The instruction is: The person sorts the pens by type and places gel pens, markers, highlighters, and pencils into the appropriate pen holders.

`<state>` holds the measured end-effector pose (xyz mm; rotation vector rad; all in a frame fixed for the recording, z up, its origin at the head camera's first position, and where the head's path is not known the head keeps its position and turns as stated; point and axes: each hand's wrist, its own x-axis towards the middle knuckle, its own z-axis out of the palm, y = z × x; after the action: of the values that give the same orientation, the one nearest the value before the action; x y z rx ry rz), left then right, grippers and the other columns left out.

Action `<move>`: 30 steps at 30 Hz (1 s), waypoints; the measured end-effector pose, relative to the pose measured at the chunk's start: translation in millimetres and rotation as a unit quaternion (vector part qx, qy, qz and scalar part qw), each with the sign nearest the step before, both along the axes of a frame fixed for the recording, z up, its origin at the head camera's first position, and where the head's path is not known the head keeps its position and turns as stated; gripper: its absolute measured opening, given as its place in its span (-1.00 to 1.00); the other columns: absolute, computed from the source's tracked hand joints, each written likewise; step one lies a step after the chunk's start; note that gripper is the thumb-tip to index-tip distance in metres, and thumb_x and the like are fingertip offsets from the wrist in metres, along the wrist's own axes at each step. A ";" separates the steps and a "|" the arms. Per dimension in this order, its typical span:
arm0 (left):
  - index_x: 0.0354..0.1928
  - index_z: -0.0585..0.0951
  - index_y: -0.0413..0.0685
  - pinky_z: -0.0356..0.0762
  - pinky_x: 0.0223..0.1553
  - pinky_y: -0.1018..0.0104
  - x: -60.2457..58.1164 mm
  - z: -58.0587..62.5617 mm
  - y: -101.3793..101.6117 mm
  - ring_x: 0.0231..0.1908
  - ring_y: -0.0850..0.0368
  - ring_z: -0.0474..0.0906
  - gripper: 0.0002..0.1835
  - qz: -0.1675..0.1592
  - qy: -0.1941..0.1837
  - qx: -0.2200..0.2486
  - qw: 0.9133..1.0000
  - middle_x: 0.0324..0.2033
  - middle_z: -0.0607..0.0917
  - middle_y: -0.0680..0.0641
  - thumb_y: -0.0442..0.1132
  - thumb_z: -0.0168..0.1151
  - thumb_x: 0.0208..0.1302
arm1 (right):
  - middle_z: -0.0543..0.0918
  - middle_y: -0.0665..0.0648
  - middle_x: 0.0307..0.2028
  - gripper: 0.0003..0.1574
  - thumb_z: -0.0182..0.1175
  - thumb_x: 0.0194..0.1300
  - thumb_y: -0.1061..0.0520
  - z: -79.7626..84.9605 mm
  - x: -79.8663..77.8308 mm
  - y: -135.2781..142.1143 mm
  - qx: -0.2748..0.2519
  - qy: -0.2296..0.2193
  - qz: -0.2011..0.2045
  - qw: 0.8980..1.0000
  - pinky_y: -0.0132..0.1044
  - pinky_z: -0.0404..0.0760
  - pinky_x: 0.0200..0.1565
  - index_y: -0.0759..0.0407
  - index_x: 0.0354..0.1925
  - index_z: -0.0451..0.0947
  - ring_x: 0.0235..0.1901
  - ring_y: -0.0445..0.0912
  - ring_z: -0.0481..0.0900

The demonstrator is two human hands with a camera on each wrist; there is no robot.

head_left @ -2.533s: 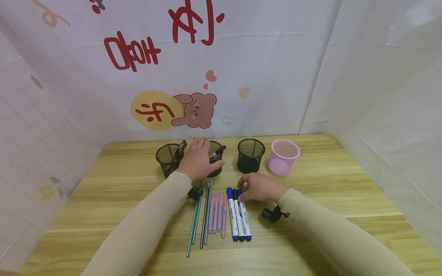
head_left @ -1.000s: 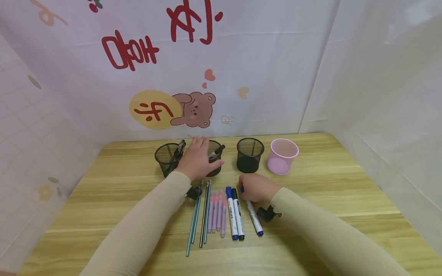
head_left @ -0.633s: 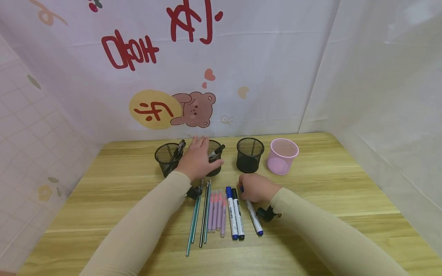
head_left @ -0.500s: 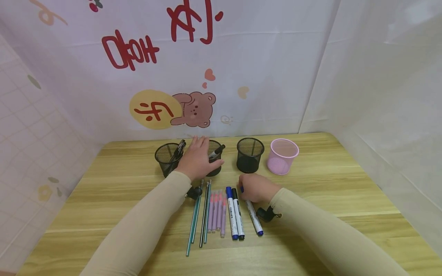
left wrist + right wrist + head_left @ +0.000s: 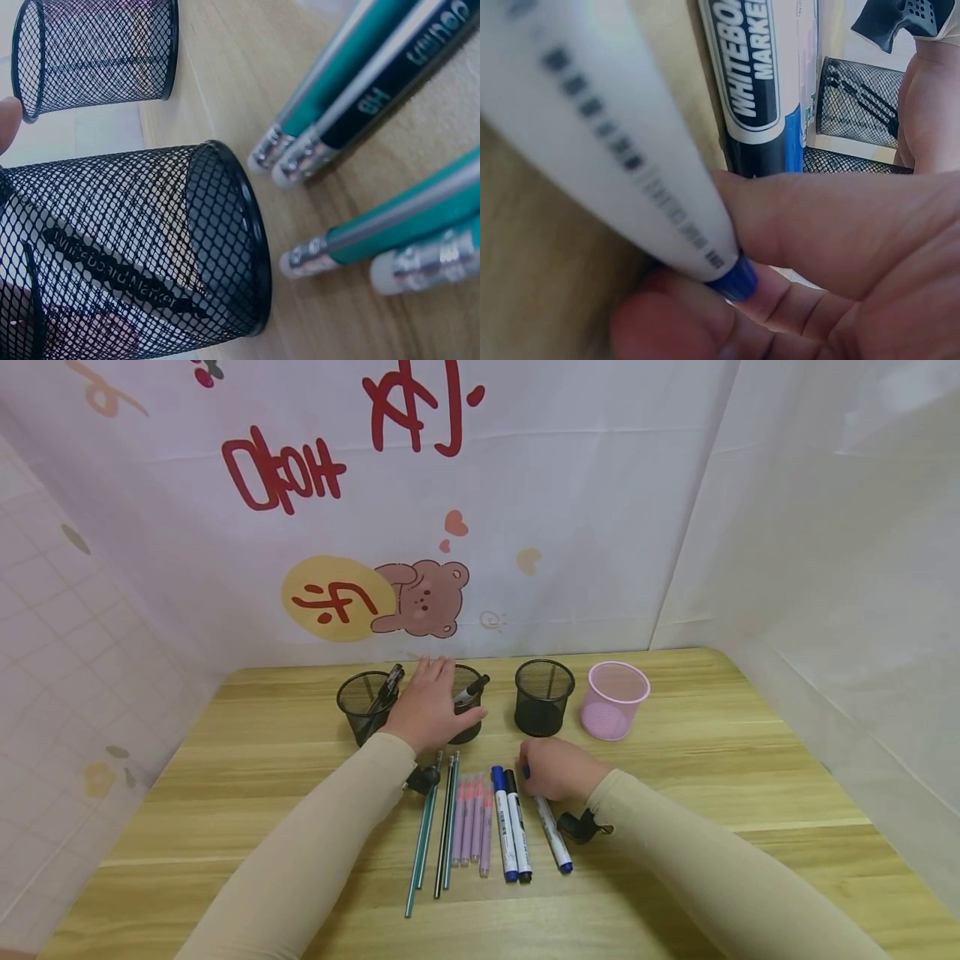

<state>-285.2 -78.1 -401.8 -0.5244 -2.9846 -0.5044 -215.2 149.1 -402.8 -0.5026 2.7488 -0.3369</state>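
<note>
My right hand (image 5: 561, 768) pinches a white whiteboard marker (image 5: 552, 835) near its blue cap between thumb and fingers. Its other end angles down toward the front of the table. Just left of it lie a blue-capped marker (image 5: 505, 827) and a black-capped marker (image 5: 518, 827), side by side. My left hand (image 5: 429, 706) is spread over the second black mesh pen cup (image 5: 468, 722), fingers extended and thumb out to the right, hiding part of it. Inside that cup leans a black-capped whiteboard marker (image 5: 112, 259).
A black mesh cup with dark pens (image 5: 360, 702) stands far left. Right of my left hand are another black mesh cup (image 5: 542, 697) and a pink mesh cup (image 5: 613, 702). Teal and black pencils (image 5: 442, 835) and pink-purple pens (image 5: 471, 822) lie in a row on the wooden table (image 5: 225, 793).
Since the oldest frame, my right hand has gripped the rightmost marker and swung it right, away from the other two. Over the last second it keeps still, as does my left hand.
</note>
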 end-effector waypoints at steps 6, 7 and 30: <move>0.66 0.11 -0.13 -0.06 0.65 -0.22 -1.0 -0.9 0.2 0.69 -0.27 -0.17 0.15 0.004 0.003 -0.011 1.000 0.64 0.17 -0.21 0.52 0.14 0.32 | 0.74 0.10 -0.27 -0.73 0.41 0.22 0.20 1.1 0.9 -0.2 -0.003 -0.003 -0.002 1.000 -0.04 0.73 -0.03 0.23 -0.10 0.65 -0.31 -0.06 0.61; 0.66 0.12 -0.14 -0.07 0.65 -0.22 -1.3 -1.0 0.3 0.69 -0.27 -0.18 0.15 0.005 0.003 -0.012 1.000 0.64 0.17 -0.21 0.51 0.15 0.32 | 0.73 0.10 -0.28 -0.74 0.41 0.21 0.21 0.9 0.7 -0.1 -0.003 -0.002 -0.001 1.000 -0.05 0.73 -0.05 0.23 -0.11 0.65 -0.32 -0.07 0.60; 0.66 0.11 -0.16 -0.18 0.68 -0.14 -1.6 1.5 1.4 0.69 -0.26 -0.21 0.18 0.006 0.014 -0.041 0.999 0.66 0.11 -0.24 0.55 0.10 0.31 | 0.67 0.06 -0.34 -0.68 0.41 0.19 0.19 -3.6 -4.7 9.8 -0.037 0.032 0.000 0.999 -0.18 0.64 -0.22 0.25 -0.07 0.66 -0.37 -0.09 0.57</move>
<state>-286.8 -76.7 -400.3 -0.5145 -2.9900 -0.3733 -219.9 158.9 -406.4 -0.5407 2.8058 -0.4304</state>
